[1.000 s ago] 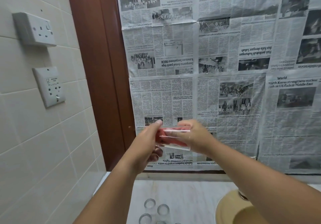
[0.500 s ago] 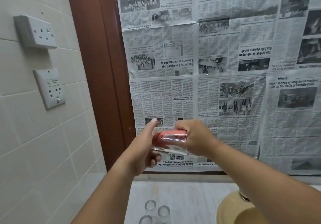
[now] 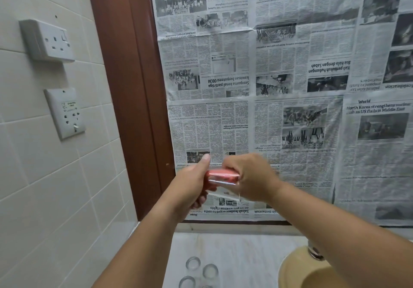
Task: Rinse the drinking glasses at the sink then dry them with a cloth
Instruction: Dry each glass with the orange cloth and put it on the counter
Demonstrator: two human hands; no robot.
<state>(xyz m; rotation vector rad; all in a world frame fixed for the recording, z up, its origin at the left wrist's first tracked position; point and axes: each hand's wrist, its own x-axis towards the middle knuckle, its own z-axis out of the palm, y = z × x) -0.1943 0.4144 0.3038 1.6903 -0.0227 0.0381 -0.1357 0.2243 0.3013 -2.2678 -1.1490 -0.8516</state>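
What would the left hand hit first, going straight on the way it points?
The left hand would likely reach the printed newspaper sheets ahead, right of the brown wooden frame; depth unclear.

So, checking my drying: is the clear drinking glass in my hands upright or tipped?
Tipped sideways: the clear drinking glass lies horizontal between left hand and right hand, red cloth inside.

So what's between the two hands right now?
In the head view, a clear drinking glass lies sideways between the left hand and the right hand, with a red cloth stuffed inside it. Both hands touch the glass.
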